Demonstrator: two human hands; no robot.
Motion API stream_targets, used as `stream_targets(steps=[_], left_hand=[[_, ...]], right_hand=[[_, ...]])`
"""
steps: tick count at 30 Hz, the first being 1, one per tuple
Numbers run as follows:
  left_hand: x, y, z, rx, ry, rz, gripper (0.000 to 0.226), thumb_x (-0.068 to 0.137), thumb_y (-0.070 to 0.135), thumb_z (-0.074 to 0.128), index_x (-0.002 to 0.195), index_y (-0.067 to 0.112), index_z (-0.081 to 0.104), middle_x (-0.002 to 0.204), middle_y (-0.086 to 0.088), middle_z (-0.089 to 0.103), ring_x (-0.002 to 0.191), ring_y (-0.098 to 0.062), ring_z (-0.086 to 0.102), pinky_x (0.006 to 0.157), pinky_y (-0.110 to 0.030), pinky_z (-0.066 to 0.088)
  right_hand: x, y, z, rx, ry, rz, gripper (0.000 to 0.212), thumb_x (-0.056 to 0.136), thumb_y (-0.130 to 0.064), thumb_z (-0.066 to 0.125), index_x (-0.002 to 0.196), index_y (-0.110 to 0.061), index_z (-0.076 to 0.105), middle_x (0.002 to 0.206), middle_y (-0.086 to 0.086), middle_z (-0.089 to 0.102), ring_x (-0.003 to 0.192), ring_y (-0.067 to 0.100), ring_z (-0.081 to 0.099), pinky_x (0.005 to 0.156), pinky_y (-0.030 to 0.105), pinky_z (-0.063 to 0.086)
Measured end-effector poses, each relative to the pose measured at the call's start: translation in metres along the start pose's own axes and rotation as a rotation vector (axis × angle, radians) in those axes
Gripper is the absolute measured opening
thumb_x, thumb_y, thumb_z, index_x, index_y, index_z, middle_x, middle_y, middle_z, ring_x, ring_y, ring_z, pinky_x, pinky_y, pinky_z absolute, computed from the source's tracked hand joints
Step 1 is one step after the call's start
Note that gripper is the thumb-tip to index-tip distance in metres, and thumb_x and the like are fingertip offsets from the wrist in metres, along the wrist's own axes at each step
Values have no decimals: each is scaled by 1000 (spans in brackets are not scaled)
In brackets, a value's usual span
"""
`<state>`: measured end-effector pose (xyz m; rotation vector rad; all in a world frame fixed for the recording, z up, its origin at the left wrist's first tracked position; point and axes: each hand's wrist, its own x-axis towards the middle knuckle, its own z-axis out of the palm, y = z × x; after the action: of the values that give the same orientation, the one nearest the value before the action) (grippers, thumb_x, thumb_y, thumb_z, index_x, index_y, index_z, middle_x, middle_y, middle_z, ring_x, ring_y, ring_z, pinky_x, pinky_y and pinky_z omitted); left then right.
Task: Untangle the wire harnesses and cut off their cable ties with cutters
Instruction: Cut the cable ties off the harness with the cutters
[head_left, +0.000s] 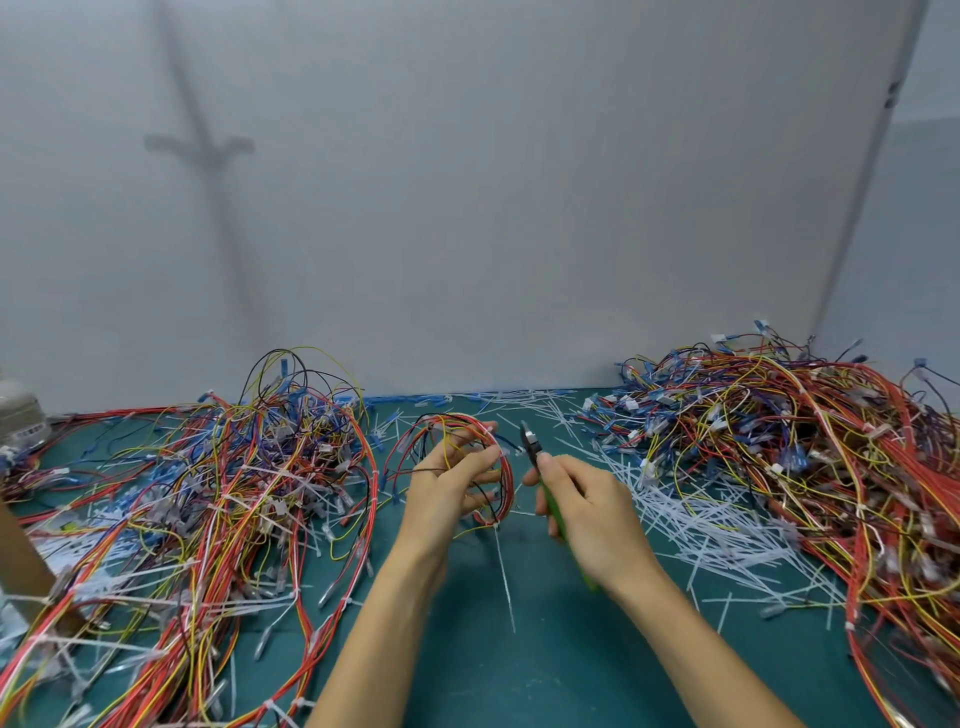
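My left hand (451, 480) grips a looped wire harness (415, 441) of red, yellow and black wires above the green mat (467, 649). A white cable tie (503, 566) hangs down from the loop's lower edge. My right hand (584, 506) holds green-handled cutters (532, 447), their dark jaws pointing up and left, close to the harness's right side but apart from it.
A big tangled pile of harnesses (208, 493) covers the mat on the left, and another pile (805, 457) sits on the right. Cut white cable ties (691, 519) litter the mat between my right hand and the right pile. A grey wall (467, 208) stands behind.
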<state>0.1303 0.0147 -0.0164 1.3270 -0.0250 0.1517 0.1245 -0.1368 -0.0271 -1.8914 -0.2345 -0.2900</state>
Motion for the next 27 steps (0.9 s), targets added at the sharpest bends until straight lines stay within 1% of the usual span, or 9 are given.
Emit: stream_targets(steps=[2, 3, 6, 10, 13, 19, 22, 24, 27], left_hand=[[0, -1, 0, 10, -2, 7, 36, 81, 10, 75, 114, 19, 65, 94, -2, 68, 87, -18, 64, 82, -36, 52], [0, -2, 1, 23, 6, 19, 41, 79, 9, 77, 117, 19, 64, 92, 0, 68, 87, -19, 64, 84, -39, 51], [0, -5, 4, 70, 26, 84, 34, 79, 8, 78, 107, 21, 64, 84, 6, 68, 82, -18, 64, 79, -38, 52], [0, -7, 6, 52, 49, 139, 34, 79, 12, 80, 105, 15, 59, 86, -4, 69, 88, -28, 72, 79, -39, 52], [0, -7, 4, 11, 57, 162, 24, 88, 7, 69, 109, 15, 60, 88, -7, 68, 78, -23, 73, 71, -30, 55], [1, -4, 3, -56, 60, 147, 22, 90, 2, 65, 111, 9, 60, 88, -7, 70, 68, -16, 71, 67, -28, 55], [1, -1, 1, -75, 45, 145, 14, 92, 2, 60, 105, 7, 57, 86, -5, 73, 59, -13, 65, 65, -28, 51], [2, 1, -1, -111, 25, 129, 9, 93, 3, 58, 100, 8, 59, 88, -5, 75, 60, -11, 64, 63, -24, 51], [1, 1, -2, -190, 38, 76, 8, 91, 4, 60, 96, 7, 66, 90, -8, 75, 71, -11, 68, 66, -20, 56]], right_hand=[[2, 1, 1, 69, 63, 53, 36, 103, -35, 45, 78, -21, 68, 62, 0, 62, 51, 14, 53, 58, 36, 47], [3, 1, 1, 100, 81, 76, 37, 103, -35, 44, 80, -20, 69, 63, 0, 62, 52, 15, 53, 59, 39, 48], [3, 2, 2, 133, 101, 108, 37, 103, -37, 43, 81, -21, 69, 67, 1, 65, 53, 15, 54, 62, 44, 51], [0, 2, 5, 91, 68, 78, 36, 103, -38, 44, 83, -23, 69, 70, -2, 68, 53, 13, 55, 61, 40, 50], [-2, -1, 7, 88, 12, 43, 36, 102, -38, 44, 83, -23, 70, 70, -4, 69, 52, 12, 54, 59, 35, 48], [-4, 0, 11, 53, -77, 18, 37, 103, -36, 44, 80, -20, 69, 72, 3, 69, 54, 15, 56, 63, 41, 51], [-4, 2, 11, 72, -86, 27, 36, 103, -37, 45, 82, -22, 69, 73, 1, 70, 54, 14, 55, 58, 34, 48], [-4, 2, 11, 82, -83, 24, 34, 103, -36, 45, 83, -22, 69, 72, 0, 69, 54, 14, 54, 58, 30, 46], [-5, 0, 11, 83, -87, 5, 34, 103, -35, 45, 83, -21, 69, 72, 0, 69, 54, 14, 54, 59, 30, 46]])
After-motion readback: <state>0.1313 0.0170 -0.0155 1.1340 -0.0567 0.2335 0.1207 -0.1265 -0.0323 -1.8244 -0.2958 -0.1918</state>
